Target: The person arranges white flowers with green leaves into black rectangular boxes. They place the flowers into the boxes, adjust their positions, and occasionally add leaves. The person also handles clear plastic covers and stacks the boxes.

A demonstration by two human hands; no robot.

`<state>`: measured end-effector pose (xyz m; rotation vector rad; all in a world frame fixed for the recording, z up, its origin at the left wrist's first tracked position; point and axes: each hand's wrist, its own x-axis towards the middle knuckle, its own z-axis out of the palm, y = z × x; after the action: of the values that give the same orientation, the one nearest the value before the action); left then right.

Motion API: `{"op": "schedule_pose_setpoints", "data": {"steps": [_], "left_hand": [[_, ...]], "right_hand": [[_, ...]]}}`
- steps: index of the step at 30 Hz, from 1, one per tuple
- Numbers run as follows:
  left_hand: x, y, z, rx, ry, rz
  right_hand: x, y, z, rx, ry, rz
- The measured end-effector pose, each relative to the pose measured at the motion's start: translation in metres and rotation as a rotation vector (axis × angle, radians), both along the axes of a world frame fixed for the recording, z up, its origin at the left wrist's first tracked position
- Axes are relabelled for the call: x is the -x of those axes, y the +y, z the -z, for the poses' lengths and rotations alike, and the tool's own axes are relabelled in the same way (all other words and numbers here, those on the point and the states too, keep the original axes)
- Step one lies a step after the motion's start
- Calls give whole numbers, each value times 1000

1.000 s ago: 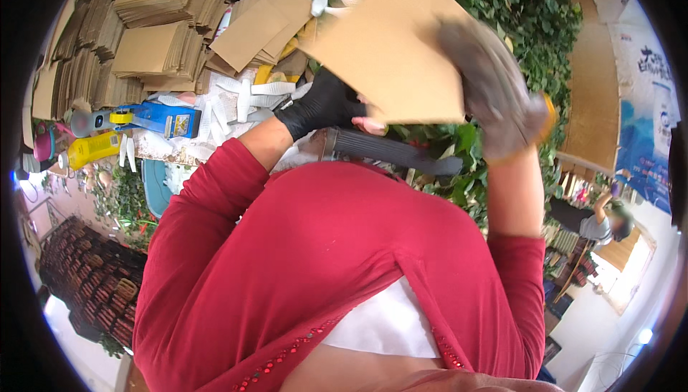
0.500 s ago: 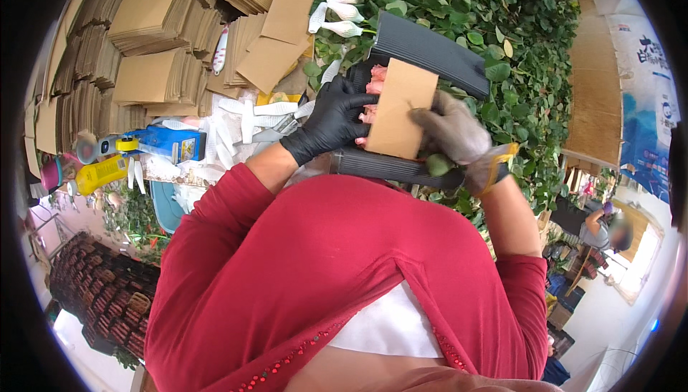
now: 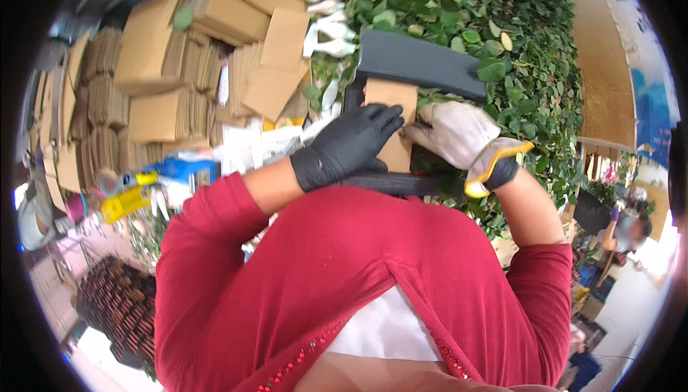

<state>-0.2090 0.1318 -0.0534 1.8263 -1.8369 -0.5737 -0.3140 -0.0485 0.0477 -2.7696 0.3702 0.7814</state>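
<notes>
My left hand (image 3: 351,145), in a black glove, lies with fingers stretched across a brown cardboard piece (image 3: 393,91). The cardboard rests between the dark ribbed walls of a black holder (image 3: 419,59). At the cardboard's right edge my right hand (image 3: 459,134), in a pale work glove with yellow trim, has its fingers curled in and its thumb against the cardboard. What its fingers close on is hidden. The pink blooms under the cardboard are almost wholly covered by it and my left hand. Green leaves show just above my right hand.
A thick bed of leafy stems (image 3: 530,69) spreads behind and to the right. White-sleeved flower heads (image 3: 333,30) lie in a row at its left. Cardboard stacks (image 3: 154,55) fill the far left, near a yellow bottle (image 3: 125,204) and a blue box (image 3: 186,170). Another person (image 3: 627,234) works far right.
My left hand has moved right, from beside the pink blooms onto the cardboard. My right hand has turned, its fingers now curled at the cardboard's edge. The head view has shifted slightly.
</notes>
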Motion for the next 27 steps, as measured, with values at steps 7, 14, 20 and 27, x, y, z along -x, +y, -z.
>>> {"op": "schedule_pose_setpoints", "data": {"steps": [7,14,20,27], "left_hand": [[-2,-8,2,89,-130,59],[10,16,4,291,-718,-38],[-19,-10,8,160,-225,45],[-14,-3,22,383,-304,108]], "right_hand": [[-23,-76,3,-89,-617,20],[59,13,47,185,-662,-177],[97,36,7,-448,-766,-50],[118,79,50,269,-1088,-312]]}}
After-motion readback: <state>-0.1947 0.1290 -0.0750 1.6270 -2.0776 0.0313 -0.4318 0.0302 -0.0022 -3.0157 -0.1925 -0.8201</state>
